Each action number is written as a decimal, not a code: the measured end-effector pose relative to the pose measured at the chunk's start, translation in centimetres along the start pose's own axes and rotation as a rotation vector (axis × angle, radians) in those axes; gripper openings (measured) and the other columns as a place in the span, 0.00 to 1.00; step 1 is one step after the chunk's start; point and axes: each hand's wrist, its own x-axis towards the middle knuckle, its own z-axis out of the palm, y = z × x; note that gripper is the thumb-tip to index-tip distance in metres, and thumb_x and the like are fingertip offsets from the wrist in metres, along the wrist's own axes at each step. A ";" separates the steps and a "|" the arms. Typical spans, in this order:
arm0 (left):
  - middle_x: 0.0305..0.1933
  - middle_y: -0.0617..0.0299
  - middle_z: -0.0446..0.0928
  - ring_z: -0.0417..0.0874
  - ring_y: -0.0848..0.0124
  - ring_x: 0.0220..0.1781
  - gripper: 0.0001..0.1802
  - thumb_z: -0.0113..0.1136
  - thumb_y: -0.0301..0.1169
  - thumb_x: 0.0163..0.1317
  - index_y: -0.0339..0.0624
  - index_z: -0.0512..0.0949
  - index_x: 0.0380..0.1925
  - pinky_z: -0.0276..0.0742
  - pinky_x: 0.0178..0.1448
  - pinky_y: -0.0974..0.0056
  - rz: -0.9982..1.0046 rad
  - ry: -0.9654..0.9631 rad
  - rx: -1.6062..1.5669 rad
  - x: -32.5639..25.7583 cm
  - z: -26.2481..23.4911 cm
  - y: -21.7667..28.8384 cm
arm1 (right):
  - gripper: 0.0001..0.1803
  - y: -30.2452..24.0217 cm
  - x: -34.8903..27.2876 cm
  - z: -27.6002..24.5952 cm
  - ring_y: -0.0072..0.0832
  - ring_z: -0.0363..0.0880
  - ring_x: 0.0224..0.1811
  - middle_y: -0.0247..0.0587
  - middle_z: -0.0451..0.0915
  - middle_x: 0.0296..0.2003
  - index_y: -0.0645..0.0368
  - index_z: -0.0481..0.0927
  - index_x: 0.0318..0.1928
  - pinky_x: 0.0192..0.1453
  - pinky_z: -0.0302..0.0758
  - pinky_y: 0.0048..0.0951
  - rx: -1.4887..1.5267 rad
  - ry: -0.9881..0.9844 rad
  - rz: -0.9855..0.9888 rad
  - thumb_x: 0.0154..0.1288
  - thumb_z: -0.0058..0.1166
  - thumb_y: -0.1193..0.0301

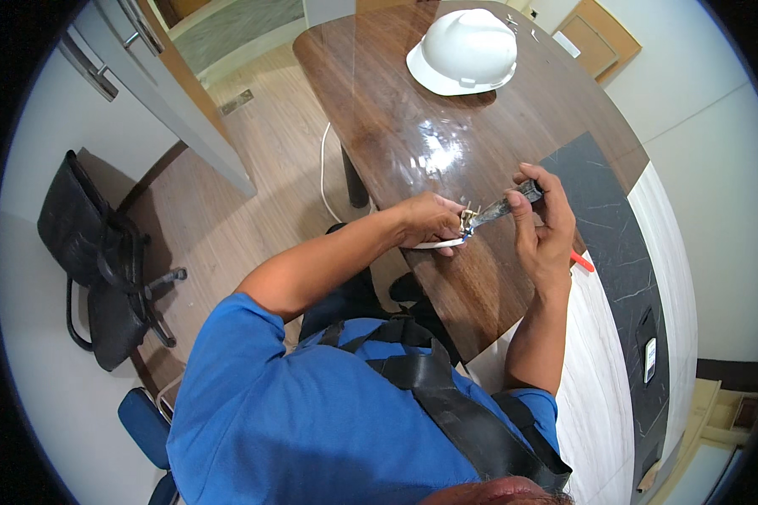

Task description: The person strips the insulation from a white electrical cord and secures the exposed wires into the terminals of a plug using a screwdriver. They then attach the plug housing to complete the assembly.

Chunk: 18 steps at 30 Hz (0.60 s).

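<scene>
Over the near edge of the brown wooden table, my left hand is closed round a small electrical fitting with brass-coloured metal parts. A white cable runs to it under my fingers, and a short blue wire shows at its end. My right hand grips a screwdriver by its dark, partly clear handle. The screwdriver points left and down, its tip at the metal parts. Exactly which screw or terminal it touches is too small to tell.
A white hard hat sits at the table's far side. Right of my right forearm lies a red-orange object, partly hidden. A phone-like device rests on the dark strip at right. Black chair and door stand left.
</scene>
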 end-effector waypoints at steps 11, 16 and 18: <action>0.34 0.55 0.82 0.83 0.70 0.27 0.13 0.57 0.20 0.57 0.34 0.80 0.44 0.83 0.30 0.66 0.026 0.045 0.035 -0.6 0.8 0.3 | 0.18 0.3 0.0 0.1 0.31 0.81 0.43 0.44 0.82 0.44 0.61 0.78 0.56 0.47 0.76 0.30 0.004 0.002 -0.017 0.67 0.62 0.72; 0.32 0.56 0.81 0.83 0.70 0.27 0.12 0.59 0.21 0.58 0.33 0.79 0.43 0.84 0.29 0.66 0.031 0.044 0.025 -0.9 1.1 0.5 | 0.18 0.2 -0.1 0.1 0.30 0.81 0.43 0.43 0.82 0.44 0.60 0.79 0.56 0.47 0.76 0.30 0.015 0.008 0.005 0.67 0.62 0.71; 0.32 0.56 0.81 0.83 0.70 0.26 0.12 0.59 0.21 0.58 0.32 0.79 0.43 0.84 0.28 0.66 0.035 0.036 0.013 -1.0 1.1 0.6 | 0.18 0.3 -0.1 0.1 0.30 0.81 0.43 0.43 0.82 0.44 0.59 0.79 0.56 0.47 0.76 0.30 0.003 0.003 -0.010 0.67 0.62 0.72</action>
